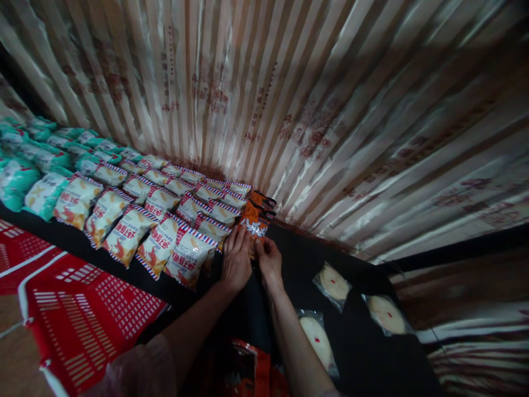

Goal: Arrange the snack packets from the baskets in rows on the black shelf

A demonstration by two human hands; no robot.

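An orange snack packet (257, 225) lies at the right end of the rows of white snack packets, with another orange packet (253, 209) behind it. My right hand (270, 263) pinches its near right edge between thumb and fingers. Against the packet's left side rests my left hand (237, 263), fingers stretched out and lying flat, its thumb out of sight. White packets (192, 256) with red and blue striped edges stand just left of my left hand. Below my forearms is an opened orange-red bag or box (256, 369), dark and partly hidden.
Turquoise packets (48, 190) fill the far left of the black tabletop (363, 364). Round flat items in clear wrap, one of them a pale disc (334, 284), lie to the right. Red baskets (82, 314) stand at the near left. A pleated printed curtain (256, 82) hangs behind.
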